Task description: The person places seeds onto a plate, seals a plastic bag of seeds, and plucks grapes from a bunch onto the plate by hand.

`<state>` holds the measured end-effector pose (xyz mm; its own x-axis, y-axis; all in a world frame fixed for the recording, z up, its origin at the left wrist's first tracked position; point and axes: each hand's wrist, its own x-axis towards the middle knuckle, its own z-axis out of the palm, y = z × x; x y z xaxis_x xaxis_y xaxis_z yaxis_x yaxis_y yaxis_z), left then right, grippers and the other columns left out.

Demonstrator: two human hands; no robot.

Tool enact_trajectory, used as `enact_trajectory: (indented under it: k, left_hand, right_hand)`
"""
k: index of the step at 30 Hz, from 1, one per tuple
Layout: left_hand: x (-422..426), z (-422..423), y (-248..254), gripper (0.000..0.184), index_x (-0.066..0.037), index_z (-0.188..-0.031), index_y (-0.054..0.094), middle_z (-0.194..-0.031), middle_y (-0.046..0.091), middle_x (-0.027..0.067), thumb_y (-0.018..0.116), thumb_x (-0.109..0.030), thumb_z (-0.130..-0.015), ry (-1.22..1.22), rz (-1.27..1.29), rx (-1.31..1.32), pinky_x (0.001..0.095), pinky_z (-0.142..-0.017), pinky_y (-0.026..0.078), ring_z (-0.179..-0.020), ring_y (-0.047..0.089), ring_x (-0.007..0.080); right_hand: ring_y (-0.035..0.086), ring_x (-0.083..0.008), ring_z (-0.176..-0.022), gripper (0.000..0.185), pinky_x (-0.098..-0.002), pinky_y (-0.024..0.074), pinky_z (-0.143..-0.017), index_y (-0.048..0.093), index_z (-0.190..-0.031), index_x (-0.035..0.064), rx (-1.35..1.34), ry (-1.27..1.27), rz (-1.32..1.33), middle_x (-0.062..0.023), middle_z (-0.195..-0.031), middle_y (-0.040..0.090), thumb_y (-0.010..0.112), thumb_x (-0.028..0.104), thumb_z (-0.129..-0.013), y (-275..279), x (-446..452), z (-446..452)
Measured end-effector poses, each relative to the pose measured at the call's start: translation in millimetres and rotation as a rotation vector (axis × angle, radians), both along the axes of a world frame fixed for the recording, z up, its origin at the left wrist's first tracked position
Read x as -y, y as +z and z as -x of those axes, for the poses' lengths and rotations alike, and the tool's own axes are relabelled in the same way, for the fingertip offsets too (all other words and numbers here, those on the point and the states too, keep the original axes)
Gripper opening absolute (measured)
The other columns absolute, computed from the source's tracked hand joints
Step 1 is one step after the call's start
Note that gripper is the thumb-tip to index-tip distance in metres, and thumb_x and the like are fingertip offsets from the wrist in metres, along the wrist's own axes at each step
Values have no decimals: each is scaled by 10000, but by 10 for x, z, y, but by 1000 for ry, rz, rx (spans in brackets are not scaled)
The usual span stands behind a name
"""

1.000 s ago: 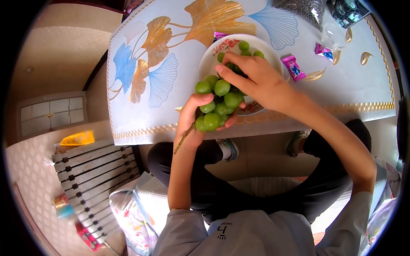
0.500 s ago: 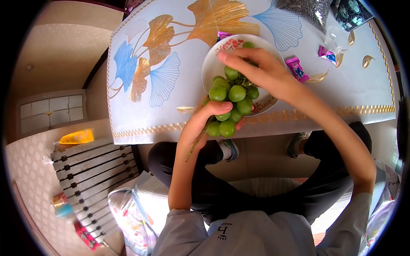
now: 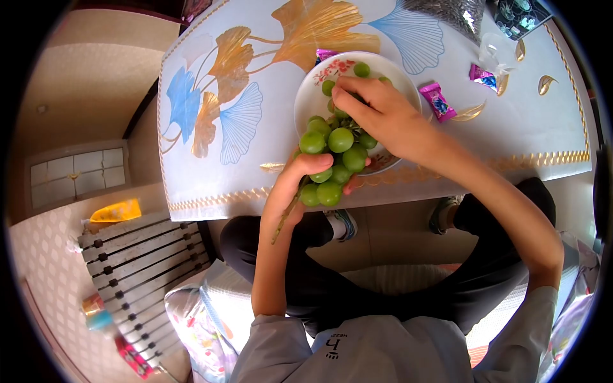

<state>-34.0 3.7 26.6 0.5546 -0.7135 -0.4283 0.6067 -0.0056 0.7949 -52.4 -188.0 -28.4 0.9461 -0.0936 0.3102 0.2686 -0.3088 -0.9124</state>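
Note:
My left hand (image 3: 295, 185) is wrapped round a bunch of green grapes (image 3: 340, 140), its thumb on top and the brown stem hanging down over the wrist. The bunch is held over the near left edge of a white plate (image 3: 307, 108) with red flowers. Over the plate, my right hand (image 3: 377, 112) has its thumb and fingers pressed together at the far end of the bunch; what lies between the fingertips is hidden. A few loose grapes (image 3: 361, 69) lie on the plate.
The plate stands on a table with a patterned cloth (image 3: 211, 172). Two purple-wrapped sweets (image 3: 438, 102) lie right of it, and another wrapper (image 3: 325, 55) behind it. A bag of dark seeds (image 3: 450, 16), a clear plastic piece (image 3: 496, 53) and a dark box (image 3: 520, 18) are at the back right.
Since half a second ago, the bunch and my left hand have shifted slightly left. My right hand's raised fingertips have come down and closed at the bunch's far end.

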Motion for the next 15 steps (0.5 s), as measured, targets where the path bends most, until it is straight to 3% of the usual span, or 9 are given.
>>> enact_trajectory:
  k: [2, 5, 8, 9, 15]
  left_hand:
    - [-6, 21, -4, 675, 40, -1313, 484, -1040, 674, 193, 669, -320, -773, 4, -41, 28, 324, -684, 539, -764, 649, 234]
    - [11, 37, 9, 722, 32, -1342, 462, -1040, 674, 177, 693, -303, -746, -12, -104, 56, 317, -691, 559, -779, 661, 236]
    - [-7, 4, -36, 715, 32, -1338, 466, -1053, 672, 176, 694, -292, -743, 1, -30, 16, 318, -674, 545, -776, 655, 233]
    - [-7, 9, -28, 710, 34, -1335, 469, -1058, 670, 182, 689, -295, -746, -1, -30, 25, 319, -663, 535, -767, 646, 233]
    - [4, -4, -64, 709, 42, -1310, 490, -1064, 657, 214, 664, -364, -755, -10, 67, 18, 327, -593, 473, -696, 595, 241]
  right_hand:
    - [629, -209, -790, 359, -353, 484, -733, 613, -984, -5, -310, 19, -333, -134, -805, 620, 504, 336, -1001, -46, -9, -27]
    - [593, -159, -780, 418, -322, 472, -713, 654, -987, 39, -143, 69, -258, -62, -816, 618, 499, 427, -1002, -150, 23, -98]
    - [554, -129, -759, 488, -307, 455, -679, 685, -969, 77, -689, -55, -685, -13, -851, 622, 507, 531, -979, 374, 32, -8]
    - [526, -106, -736, 573, -297, 426, -638, 680, -1007, 81, -554, -9, -574, 8, -847, 598, 511, 625, -941, 314, 3, -30]
    - [482, -83, -652, 577, -252, 375, -537, 637, -1035, 95, -628, 60, -594, 21, -796, 526, 550, 651, -907, 475, 101, 40]
